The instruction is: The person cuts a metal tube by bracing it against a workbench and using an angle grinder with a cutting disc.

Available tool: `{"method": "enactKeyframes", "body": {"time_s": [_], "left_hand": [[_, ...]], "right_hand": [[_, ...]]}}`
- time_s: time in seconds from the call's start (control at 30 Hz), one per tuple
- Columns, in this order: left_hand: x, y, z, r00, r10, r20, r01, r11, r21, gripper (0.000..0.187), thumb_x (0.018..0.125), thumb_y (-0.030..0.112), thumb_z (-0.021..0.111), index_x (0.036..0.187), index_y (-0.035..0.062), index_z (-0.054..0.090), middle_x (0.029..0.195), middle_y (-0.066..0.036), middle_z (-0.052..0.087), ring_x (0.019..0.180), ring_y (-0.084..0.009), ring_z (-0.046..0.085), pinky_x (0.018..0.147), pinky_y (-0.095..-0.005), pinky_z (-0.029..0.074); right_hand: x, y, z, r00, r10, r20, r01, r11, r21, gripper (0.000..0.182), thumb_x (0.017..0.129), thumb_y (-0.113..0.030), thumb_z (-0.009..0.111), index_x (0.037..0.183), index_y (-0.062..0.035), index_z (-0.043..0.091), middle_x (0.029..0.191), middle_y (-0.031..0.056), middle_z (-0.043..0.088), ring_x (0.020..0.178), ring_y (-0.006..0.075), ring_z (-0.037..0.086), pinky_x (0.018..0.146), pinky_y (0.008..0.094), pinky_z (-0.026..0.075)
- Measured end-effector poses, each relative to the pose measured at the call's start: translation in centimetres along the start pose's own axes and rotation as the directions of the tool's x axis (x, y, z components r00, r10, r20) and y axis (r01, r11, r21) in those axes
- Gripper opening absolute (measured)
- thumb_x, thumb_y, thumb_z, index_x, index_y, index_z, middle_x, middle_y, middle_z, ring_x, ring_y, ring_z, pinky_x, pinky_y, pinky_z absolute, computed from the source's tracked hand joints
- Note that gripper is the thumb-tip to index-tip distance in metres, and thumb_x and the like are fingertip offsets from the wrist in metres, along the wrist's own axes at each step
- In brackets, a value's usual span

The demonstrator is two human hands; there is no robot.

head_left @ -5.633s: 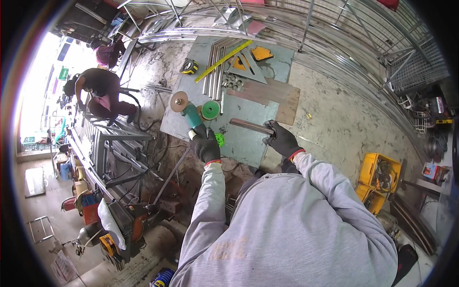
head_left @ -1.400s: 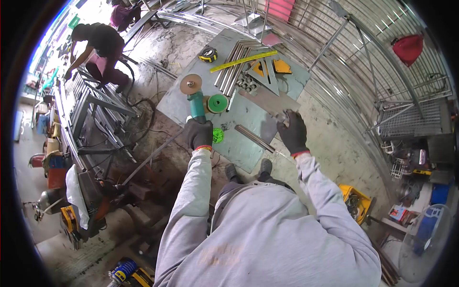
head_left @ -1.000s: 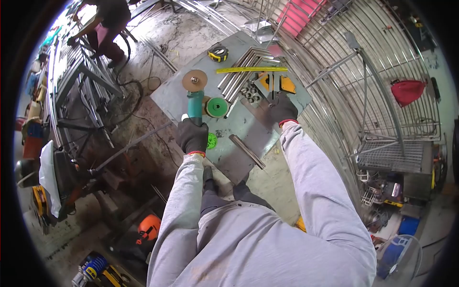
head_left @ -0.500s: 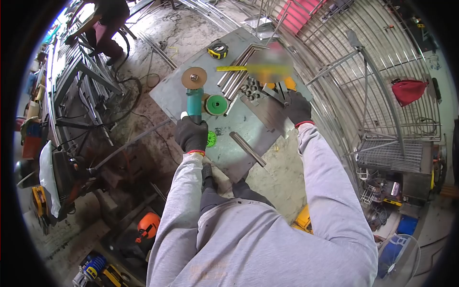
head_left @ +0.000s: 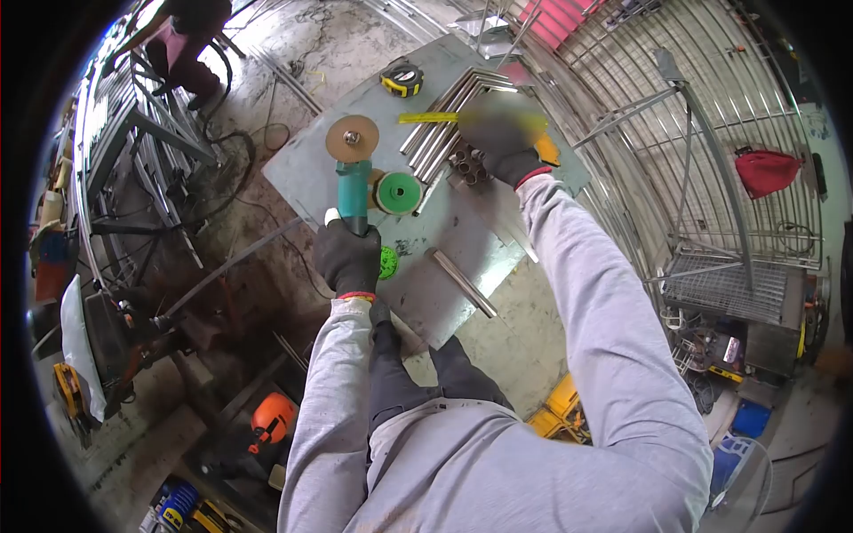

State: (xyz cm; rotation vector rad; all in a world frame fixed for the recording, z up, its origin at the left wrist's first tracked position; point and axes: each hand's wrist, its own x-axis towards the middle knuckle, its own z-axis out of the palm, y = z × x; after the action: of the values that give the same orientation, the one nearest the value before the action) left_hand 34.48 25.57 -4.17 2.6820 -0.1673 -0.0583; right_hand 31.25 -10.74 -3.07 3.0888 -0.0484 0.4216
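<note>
My left hand (head_left: 347,258), in a dark glove, is closed round the lower body of a teal angle grinder (head_left: 353,191) with a brown disc (head_left: 352,139) at its top. A green disc (head_left: 398,192) lies just right of the grinder. My right hand (head_left: 514,158), gloved too, is at the right of the table, beside short tube pieces (head_left: 468,167); its fingers are hidden by a blurred patch. Bent metal tubes (head_left: 435,133) and a yellow strip (head_left: 426,117) lie left of it. A tape measure (head_left: 402,79) rests near the far edge.
The metal table (head_left: 311,164) carries a loose tube (head_left: 462,282) near its front edge. A person (head_left: 184,53) stands at the upper left beside metal frames. Barred metal panels (head_left: 702,169) stand at the right, and an orange helmet (head_left: 273,417) lies at the lower left.
My right hand has moved left and up, from the flat metal pieces to the short tubes. My left hand still holds the grinder. The view has shifted slightly.
</note>
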Motion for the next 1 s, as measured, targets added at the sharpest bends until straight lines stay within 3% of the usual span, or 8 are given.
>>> {"method": "enactKeyframes", "body": {"time_s": [0.1,0.3,0.37,0.6,0.77,0.87,0.97,1.0], "left_hand": [[0.1,0.0,-0.3,1.0,-0.013,0.016,0.013,1.0,0.019,0.055,0.079,0.037,0.087,0.122,0.0085,0.068,0.102,-0.021,0.077,0.097,-0.0462,0.076,0.082,-0.0575,0.06],[0.0,0.0,0.1,0.999,0.014,-0.033,-0.013,1.0,0.021,0.057,0.079,0.039,0.087,0.123,0.0089,0.068,0.102,-0.02,0.077,0.095,-0.0456,0.076,0.082,-0.057,0.06],[0.0,-0.1,0.0,1.0,0.006,-0.023,-0.006,1.0,0.02,0.057,0.079,0.039,0.087,0.124,0.0089,0.068,0.102,-0.02,0.077,0.096,-0.0455,0.076,0.082,-0.0569,0.06],[0.1,-0.1,-0.1,1.0,-0.005,-0.003,0.005,1.0,-0.005,0.057,0.08,0.037,0.086,0.127,0.0087,0.069,0.105,-0.021,0.077,0.099,-0.0461,0.076,0.084,-0.0565,0.06],[0.2,0.2,-0.5,0.999,-0.025,0.046,0.025,1.0,-0.005,0.055,0.08,0.037,0.086,0.125,0.0088,0.069,0.104,-0.021,0.077,0.098,-0.0461,0.075,0.084,-0.0567,0.06],[0.1,0.0,-0.2,1.0,0.002,-0.004,-0.002,1.0,-0.028,0.054,0.08,0.037,0.086,0.124,0.0091,0.069,0.103,-0.021,0.077,0.098,-0.0459,0.075,0.084,-0.0568,0.06],[0.1,-0.2,0.0,1.0,0.004,-0.003,-0.004,1.0,-0.018,0.053,0.08,0.036,0.086,0.123,0.0094,0.069,0.103,-0.02,0.077,0.096,-0.0456,0.075,0.083,-0.0568,0.06],[0.1,-0.2,0.1,1.0,0.003,-0.009,-0.003,1.0,-0.02,0.053,0.08,0.036,0.086,0.123,0.0096,0.069,0.102,-0.02,0.077,0.096,-0.0455,0.075,0.083,-0.0569,0.06]], "right_hand": [[0.0,0.3,0.4,0.997,-0.032,0.075,0.035,0.998,-0.045,0.023,0.084,-0.022,0.08,0.107,-0.0202,0.081,0.111,0.0107,0.075,0.102,0.0377,0.072,0.088,0.0545,0.055],[0.3,0.9,0.8,0.983,-0.138,-0.124,0.131,0.989,-0.063,0.02,0.083,-0.025,0.082,0.103,-0.0193,0.08,0.106,0.0092,0.076,0.096,0.0369,0.073,0.085,0.054,0.054],[0.3,1.1,0.4,0.983,-0.077,-0.168,0.079,0.997,0.003,0.015,0.084,-0.023,0.082,0.098,-0.0178,0.079,0.096,0.0094,0.075,0.092,0.0362,0.072,0.082,0.0531,0.055],[-4.2,-0.9,-2.0,0.996,0.066,-0.063,-0.065,0.998,0.013,0.016,0.086,-0.02,0.081,0.101,-0.0146,0.078,0.093,0.0084,0.074,0.092,0.0342,0.072,0.08,0.0502,0.053],[-5.7,-1.5,-2.0,0.994,0.061,-0.093,-0.062,0.998,-0.003,0.022,0.085,-0.021,0.083,0.105,-0.0154,0.081,0.093,0.0084,0.075,0.09,0.034,0.072,0.08,0.0506,0.053],[-6.0,-2.5,-2.3,0.993,0.07,-0.096,-0.066,0.997,0.041,0.02,0.087,-0.023,0.083,0.105,-0.0146,0.082,0.089,0.0089,0.075,0.087,0.034,0.073,0.077,0.05,0.054],[-6.4,-4.5,-2.0,0.982,0.185,-0.039,-0.178,0.973,0.144,0.019,0.089,-0.028,0.082,0.103,-0.0143,0.082,0.085,0.0097,0.074,0.083,0.0343,0.074,0.073,0.0489,0.055],[-6.4,-5.2,-2.1,0.983,0.155,-0.093,-0.136,0.973,0.185,0.023,0.09,-0.037,0.081,0.097,-0.0149,0.081,0.082,0.0098,0.074,0.079,0.0342,0.074,0.07,0.0481,0.054]]}}
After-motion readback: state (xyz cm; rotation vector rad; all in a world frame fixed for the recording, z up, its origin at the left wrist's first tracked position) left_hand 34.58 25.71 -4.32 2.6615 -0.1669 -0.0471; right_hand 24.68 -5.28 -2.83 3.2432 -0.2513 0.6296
